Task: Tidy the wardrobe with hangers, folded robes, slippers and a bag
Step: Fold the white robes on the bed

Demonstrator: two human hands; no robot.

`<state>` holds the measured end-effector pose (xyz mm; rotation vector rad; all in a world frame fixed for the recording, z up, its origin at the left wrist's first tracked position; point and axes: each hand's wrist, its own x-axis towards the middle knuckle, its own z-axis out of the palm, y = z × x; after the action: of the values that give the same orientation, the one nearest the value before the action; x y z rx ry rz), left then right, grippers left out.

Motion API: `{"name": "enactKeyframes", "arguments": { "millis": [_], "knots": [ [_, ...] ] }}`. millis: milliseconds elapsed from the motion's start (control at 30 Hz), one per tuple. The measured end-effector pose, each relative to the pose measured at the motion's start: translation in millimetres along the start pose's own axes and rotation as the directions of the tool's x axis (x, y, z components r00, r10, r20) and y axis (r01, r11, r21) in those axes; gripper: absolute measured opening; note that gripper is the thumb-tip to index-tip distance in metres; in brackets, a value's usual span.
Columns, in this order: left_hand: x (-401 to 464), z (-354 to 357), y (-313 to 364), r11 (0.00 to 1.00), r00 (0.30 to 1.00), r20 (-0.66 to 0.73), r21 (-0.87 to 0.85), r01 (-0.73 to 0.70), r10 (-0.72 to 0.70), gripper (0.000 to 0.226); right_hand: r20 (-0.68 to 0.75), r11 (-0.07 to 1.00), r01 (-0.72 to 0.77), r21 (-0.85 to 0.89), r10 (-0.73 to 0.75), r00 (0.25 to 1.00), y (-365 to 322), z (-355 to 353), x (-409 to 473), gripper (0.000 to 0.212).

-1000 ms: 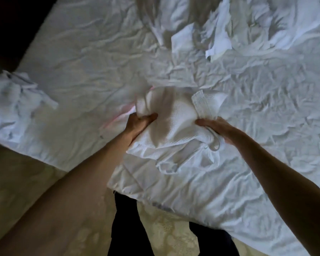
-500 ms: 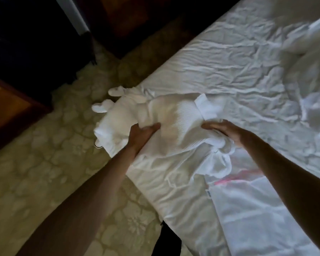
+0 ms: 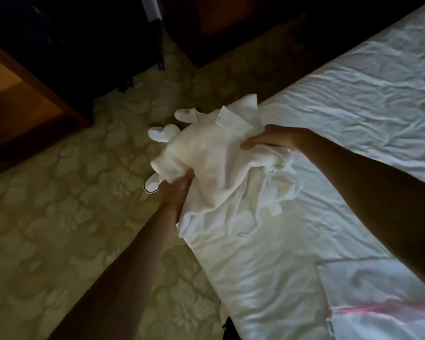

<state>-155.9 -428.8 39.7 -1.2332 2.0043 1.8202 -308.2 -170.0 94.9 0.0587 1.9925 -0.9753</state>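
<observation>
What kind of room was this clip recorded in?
Probably a hotel bedroom: a bed with rumpled white sheets, white disposable-style slippers on patterned carpet, and a white waffle robe held in the left hand and right hand.

Dim room, upper left near black; bed sheet (image 3: 353, 114) brightest (soft light from right); slight blur, wide-angle bending.
</observation>
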Motion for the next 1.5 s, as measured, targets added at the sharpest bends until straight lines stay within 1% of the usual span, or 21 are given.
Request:
{"name": "enactKeyframes", "arguments": {
  "millis": [100,133,233,333,433,500,633,733,800,833,900,933,967,1067,1167,1200,1233,1300,1367,1433,1500],
  "knots": [
    [36,14,-26,0.985,0.992,-0.015,0.119,0.126,-0.125,0.083,-0.029,0.986,-0.061,-0.158,0.057,0.998,27,14,47,0.103],
    [47,21,-34,0.975,0.989,-0.005,0.168,0.148,-0.149,0.091,-0.073,0.982,-0.076,-0.175,0.064,0.995,38,15,58,0.107],
    [70,33,-41,0.961,0.989,0.008,0.237,0.140,-0.146,0.091,-0.183,0.979,-0.114,-0.168,0.082,0.980,53,12,81,0.123],
    [81,32,-39,0.954,0.985,-0.009,0.244,0.171,-0.174,0.096,-0.169,0.993,-0.062,-0.105,0.044,0.985,57,12,92,0.128],
    [78,28,-40,0.933,0.983,-0.063,0.308,0.184,-0.173,0.099,-0.206,0.984,-0.100,-0.146,0.068,0.976,55,16,86,0.142],
    [75,29,-38,0.922,0.986,-0.082,0.351,0.164,-0.144,0.105,-0.212,0.985,-0.128,-0.114,0.102,0.972,58,15,85,0.138],
    [73,35,-43,0.853,0.970,-0.163,0.464,0.237,-0.180,0.142,-0.126,0.995,-0.094,-0.018,0.091,0.988,90,11,106,0.122],
    [76,34,-46,0.804,0.945,-0.225,0.501,0.320,-0.235,0.143,-0.166,0.997,-0.071,0.036,0.076,0.983,77,24,87,0.114],
    [77,32,-47,0.836,0.945,-0.146,0.440,0.327,-0.293,0.152,-0.151,0.997,-0.031,0.068,0.041,0.988,71,30,79,0.104],
    [78,31,-49,0.862,0.941,-0.101,0.379,0.337,-0.324,0.152,-0.140,0.996,-0.023,0.086,0.035,0.990,73,31,81,0.103],
    [83,28,-55,0.896,0.937,-0.010,0.290,0.336,-0.348,0.132,-0.132,0.994,-0.048,0.098,0.061,0.989,77,32,88,0.112],
    [87,28,-56,0.897,0.935,0.018,0.292,0.333,-0.353,0.124,-0.125,0.992,-0.081,0.099,0.093,0.988,80,32,93,0.115],
    [91,28,-56,0.889,0.932,0.038,0.316,0.331,-0.360,0.122,-0.105,0.988,-0.117,0.099,0.128,0.986,80,31,97,0.114],
    [106,24,-56,0.888,0.923,0.112,0.338,0.313,-0.368,0.132,-0.061,0.973,-0.212,0.094,0.219,0.974,76,27,102,0.105],
    [117,20,-60,0.902,0.910,0.139,0.259,0.347,-0.390,0.127,-0.052,0.968,-0.228,0.109,0.235,0.971,76,29,103,0.097],
    [118,18,-59,0.906,0.909,0.151,0.244,0.346,-0.388,0.126,-0.060,0.969,-0.218,0.117,0.226,0.972,75,33,103,0.099],
    [120,17,-60,0.911,0.911,0.156,0.232,0.342,-0.382,0.126,-0.107,0.968,-0.221,0.117,0.233,0.967,75,37,106,0.108],
    [127,15,-61,0.915,0.910,0.170,0.221,0.339,-0.378,0.129,-0.263,0.966,-0.242,0.087,0.257,0.930,73,46,112,0.129],
    [131,12,-60,0.915,0.906,0.184,0.215,0.341,-0.381,0.137,-0.342,0.965,-0.238,0.109,0.261,0.903,79,51,118,0.132],
    [138,11,-64,0.916,0.901,0.200,0.207,0.345,-0.384,0.140,-0.279,0.956,-0.195,0.221,0.253,0.926,87,53,120,0.124],
    [137,11,-66,0.920,0.904,0.203,0.196,0.340,-0.377,0.136,-0.171,0.943,-0.149,0.297,0.206,0.964,88,53,117,0.088]
  ]
}}
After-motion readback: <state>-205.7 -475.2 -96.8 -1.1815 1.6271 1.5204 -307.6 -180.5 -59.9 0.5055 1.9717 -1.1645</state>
